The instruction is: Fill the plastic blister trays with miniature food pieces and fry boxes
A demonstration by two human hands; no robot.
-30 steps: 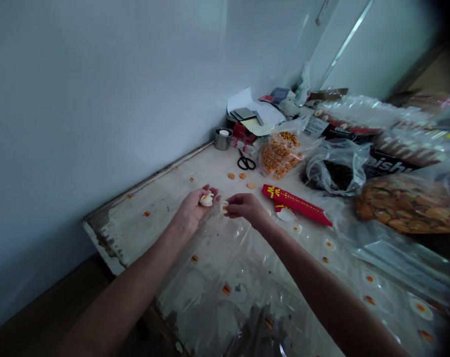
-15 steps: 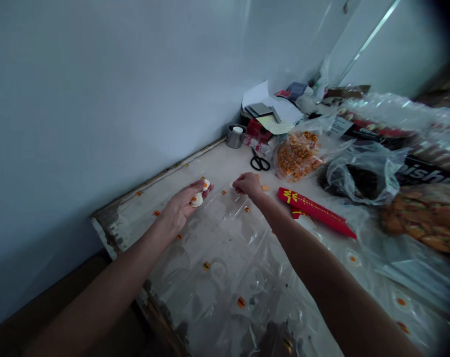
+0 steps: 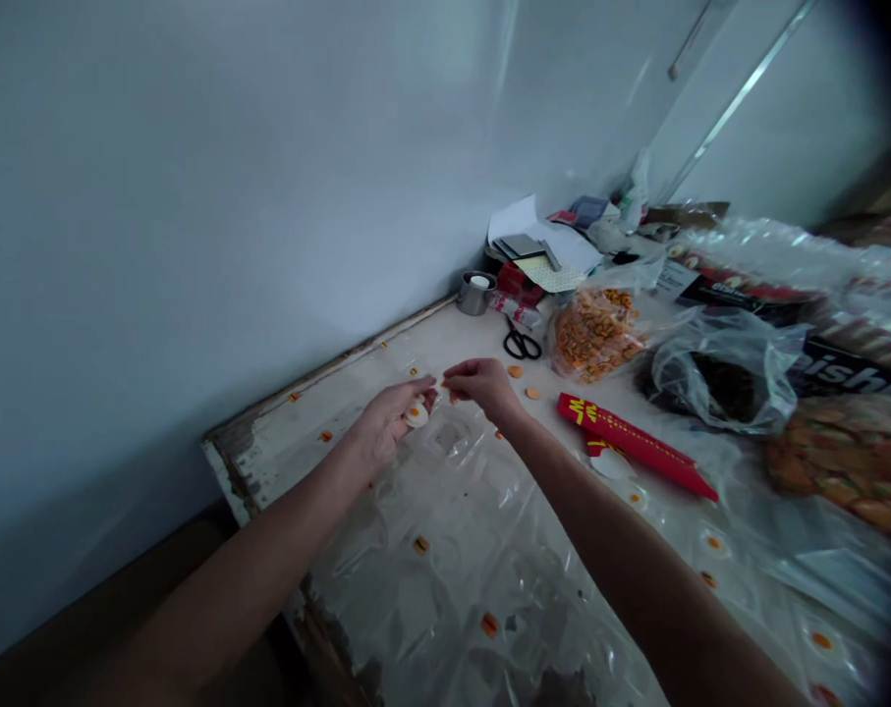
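Observation:
My left hand (image 3: 392, 417) is closed around toy-like fried-egg pieces; one white round piece with an orange yolk (image 3: 416, 414) shows in its fingers. Close to those fingertips, my right hand (image 3: 483, 386) pinches something small, mostly hidden, with a bit of orange at the tips. Both hands are over clear plastic film (image 3: 445, 511) spread across the table. Small burger-shaped pieces lie spaced out on the film, one of them (image 3: 420, 544) in front of my left forearm. Orange discs (image 3: 532, 393) lie to the right of my right hand.
Beyond the hands are black scissors (image 3: 522, 342) and a metal cup (image 3: 475, 293). A bag of small orange pieces (image 3: 596, 334), a red printed packet (image 3: 637, 442) and a bag of brown-orange pieces (image 3: 843, 462) crowd the right. A wall (image 3: 268, 196) runs along the far edge.
My right hand has moved from the film toward my left hand, so the fingertips nearly meet. Fewer egg pieces show in my left hand. The camera view has shifted slightly.

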